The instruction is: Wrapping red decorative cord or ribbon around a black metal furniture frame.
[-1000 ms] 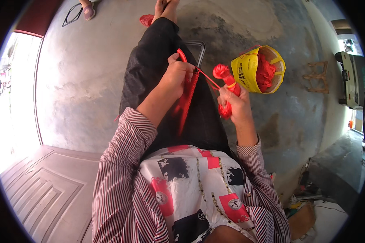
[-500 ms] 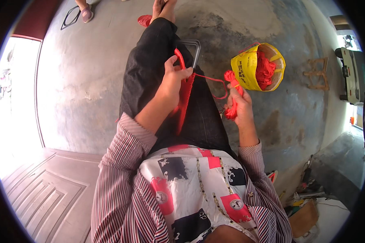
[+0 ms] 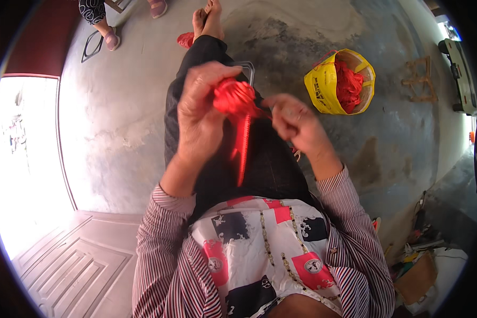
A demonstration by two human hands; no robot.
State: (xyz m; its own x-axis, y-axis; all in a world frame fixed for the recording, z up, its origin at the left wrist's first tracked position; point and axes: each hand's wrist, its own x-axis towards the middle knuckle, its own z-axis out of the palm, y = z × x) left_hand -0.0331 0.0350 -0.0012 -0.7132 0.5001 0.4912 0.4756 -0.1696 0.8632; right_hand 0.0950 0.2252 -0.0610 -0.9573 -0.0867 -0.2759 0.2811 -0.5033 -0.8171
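My left hand [image 3: 199, 108] is closed around a bundle of red cord [image 3: 233, 96], raised above my lap. Close beside it, my right hand [image 3: 297, 122] is bent in a pinch and smeared by motion; a blurred red strand appears to run from the bundle to its fingertips. Below the bundle, a long red strip with a toothed-looking edge [image 3: 243, 151] lies over my dark trousers. The grey metal bar frame [image 3: 249, 71] shows partly behind my hands, between my legs.
To the right, a yellow bag [image 3: 323, 87] holding more red cord [image 3: 350, 87] stands on the concrete floor. A small wooden stool [image 3: 421, 79] is farther right. More red material [image 3: 185, 40] lies by my bare feet. Another person's legs [image 3: 103, 26] are at far left.
The cord bundle has passed from my right hand to my left, which has let go of the red strip and frame. My right hand has moved left, beside the bundle.
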